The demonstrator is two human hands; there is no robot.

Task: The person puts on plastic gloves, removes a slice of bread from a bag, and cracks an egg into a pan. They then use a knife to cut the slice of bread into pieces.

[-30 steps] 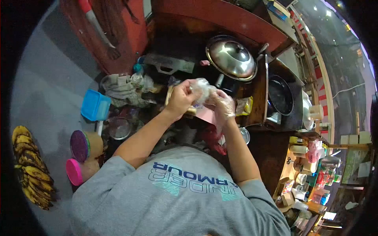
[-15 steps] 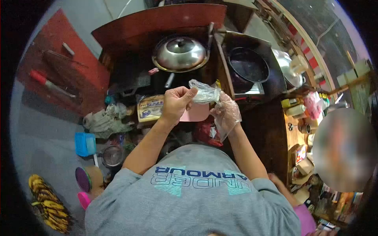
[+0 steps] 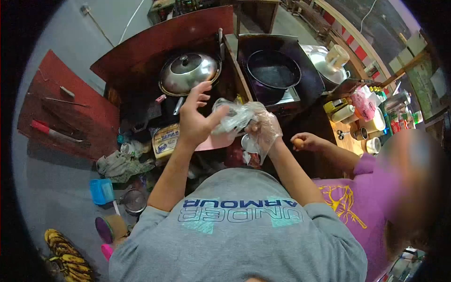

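My left hand (image 3: 195, 117) is open, its fingers spread and raised beside a crumpled clear plastic bag (image 3: 230, 115). Thin clear plastic, like a disposable glove, covers my right hand (image 3: 265, 127), whose fingers are closed on the crumpled bag. Below the hands lies a pink board (image 3: 213, 142), partly hidden by my left wrist. A yellow-and-white packet (image 3: 166, 141) is just left of my left forearm. Under my right hand a whitish round thing (image 3: 250, 144) shows, too covered to name.
A lidded wok (image 3: 185, 73) and a black pan (image 3: 274, 70) stand ahead. At right, another person's hand (image 3: 310, 142) holds an egg (image 3: 298, 143) close to my right forearm. Bottles (image 3: 343, 113) and jars crowd the right-hand shelf. Bananas (image 3: 68, 256) lie at lower left.
My left hand has let go of the plastic and opened, moving up and left. My right hand keeps the bag. A person in purple has come in at right with an egg.
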